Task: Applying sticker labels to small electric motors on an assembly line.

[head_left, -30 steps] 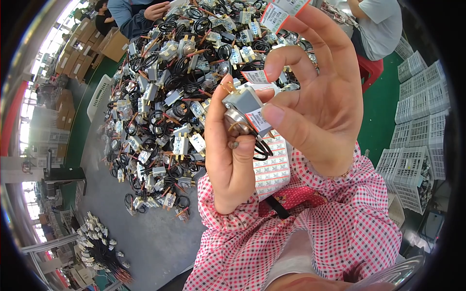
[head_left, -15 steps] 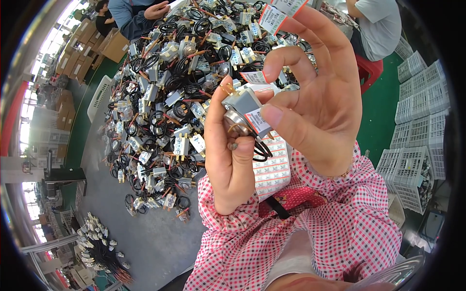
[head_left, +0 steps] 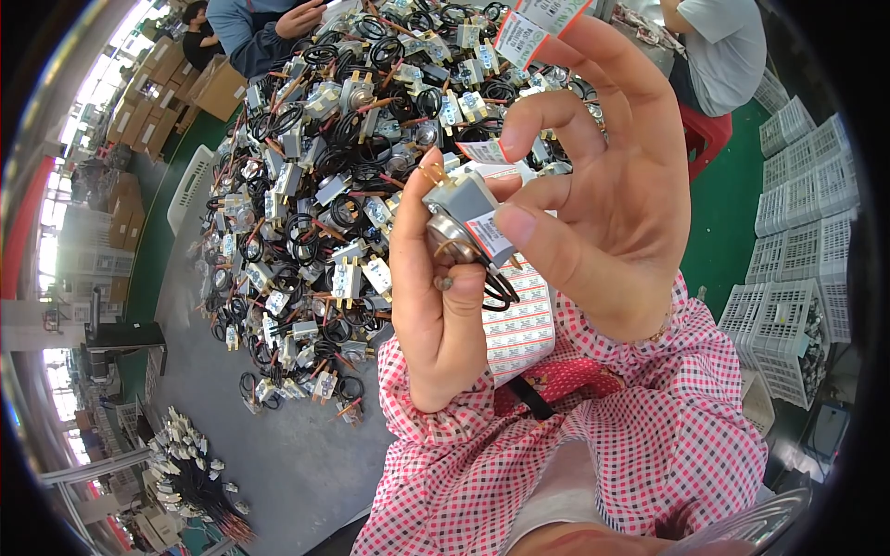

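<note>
Between the fingers and thumb of my left hand (head_left: 426, 315) is a small thermostat (head_left: 464, 202). It has a grey box body, brass terminals at the top, a round metal disc on its side and a coiled black lead hanging below. My right hand (head_left: 612, 195) has its thumb pressed on a white-and-red label (head_left: 489, 232) on the grey body. The index finger reaches behind the thermostat, where its tip is partly hidden. More labels cling to the raised right fingertips: one sticker (head_left: 485, 151) on a bent finger, others (head_left: 521, 39) higher up.
A big heap of similar thermostats (head_left: 306, 213) covers the grey table (head_left: 287, 463). A label sheet (head_left: 521, 324) lies by my lap. Bundled black leads (head_left: 195, 473) sit at the near left. Co-workers sit across and at right. White crates (head_left: 788, 222) stand at right.
My right thumb has shifted very slightly left and down on the label. The thermostat stays in my left fingers, almost unmoved.
</note>
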A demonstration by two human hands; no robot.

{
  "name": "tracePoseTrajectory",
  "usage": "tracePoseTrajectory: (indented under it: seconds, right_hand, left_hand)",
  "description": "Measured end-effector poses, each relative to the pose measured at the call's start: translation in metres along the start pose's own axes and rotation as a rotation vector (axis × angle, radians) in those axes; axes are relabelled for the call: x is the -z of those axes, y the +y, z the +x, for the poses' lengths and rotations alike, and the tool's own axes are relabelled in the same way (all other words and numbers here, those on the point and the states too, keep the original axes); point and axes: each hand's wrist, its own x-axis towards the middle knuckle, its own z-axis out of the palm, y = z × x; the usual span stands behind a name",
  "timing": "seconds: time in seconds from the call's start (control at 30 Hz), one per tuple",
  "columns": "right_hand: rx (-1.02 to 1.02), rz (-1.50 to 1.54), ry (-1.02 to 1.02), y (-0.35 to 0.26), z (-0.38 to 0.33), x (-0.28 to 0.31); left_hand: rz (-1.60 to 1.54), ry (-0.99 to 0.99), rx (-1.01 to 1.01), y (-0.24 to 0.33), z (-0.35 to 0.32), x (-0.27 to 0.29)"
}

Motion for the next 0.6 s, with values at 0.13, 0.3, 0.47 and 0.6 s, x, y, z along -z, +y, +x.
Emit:
tracePoseTrajectory:
  seconds: [0.13, 0.3, 0.47, 0.6]
  right_hand:
    - [0.007, -0.013, 0.0, -0.0004, -0.0011, -0.0016]
    - [0.018, -0.032, 0.001, -0.0001, 0.0003, -0.0022]
    - [0.027, -0.052, 0.004, 0.0004, 0.0002, -0.0002]
    - [0.036, -0.066, 0.004, 0.0007, 0.0009, -0.0002]
  left_hand:
    - [0.003, 0.004, -0.003, -0.0011, -0.001, 0.0006]
    - [-0.003, 0.023, -0.008, -0.0023, -0.0011, -0.0009]
    - [-0.011, 0.004, 0.005, -0.0026, -0.0004, -0.0002]
    - [-0.02, 0.0, 0.009, -0.0029, 0.0001, 0.0]
